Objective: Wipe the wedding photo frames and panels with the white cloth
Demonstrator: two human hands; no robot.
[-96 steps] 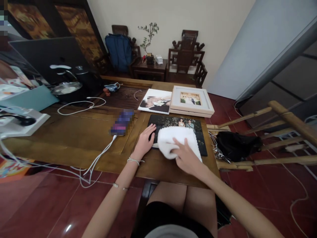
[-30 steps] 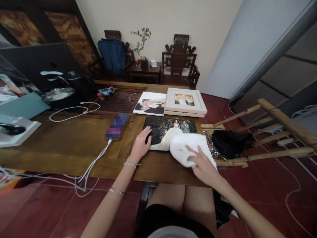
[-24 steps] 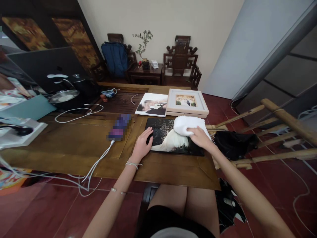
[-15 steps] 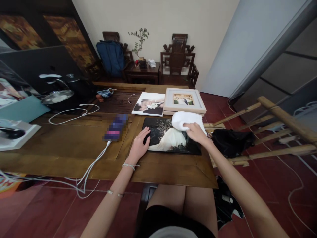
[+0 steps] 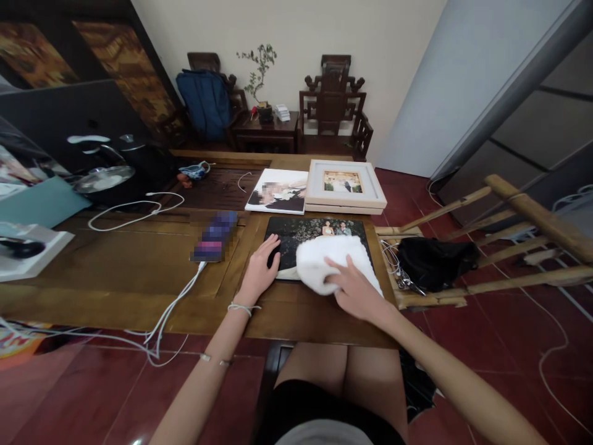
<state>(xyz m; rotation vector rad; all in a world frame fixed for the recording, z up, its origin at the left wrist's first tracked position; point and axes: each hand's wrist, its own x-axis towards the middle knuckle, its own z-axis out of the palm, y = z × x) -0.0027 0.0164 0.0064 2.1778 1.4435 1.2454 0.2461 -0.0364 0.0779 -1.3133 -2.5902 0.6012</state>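
Your right hand [image 5: 354,290] lies flat, fingers spread, pressing down on a folded white fluffy towel [image 5: 331,262]; it grips nothing, just bears on the cloth from above. The towel covers the near half of a dark, glossy wedding photo print [image 5: 306,233] that lies flat on the brown wooden table [image 5: 139,259], straight ahead of you at 12 o'clock; the towel's right corner hangs past the print's near right edge.

Your left hand [image 5: 260,272] rests open, palm down, at about 11 o'clock, its fingertips on the print's near left corner and its heel on the table. A thin white string bracelet [image 5: 243,306] circles that wrist.

Beyond the print, still at 12 o'clock, a white-framed photograph [image 5: 345,183] sits on a light flat box, and just to its left, touching it or nearly so, lies an unframed photo print with a blurred patch [image 5: 278,190].

At 10 o'clock a blurred purple phone [image 5: 215,236] lies on the table with a white charging cable [image 5: 178,303] running from its near end over the table edge to the red tiled floor [image 5: 69,395]. At 2 o'clock a black bag [image 5: 435,262] rests on a bamboo frame [image 5: 491,247] beside the table.
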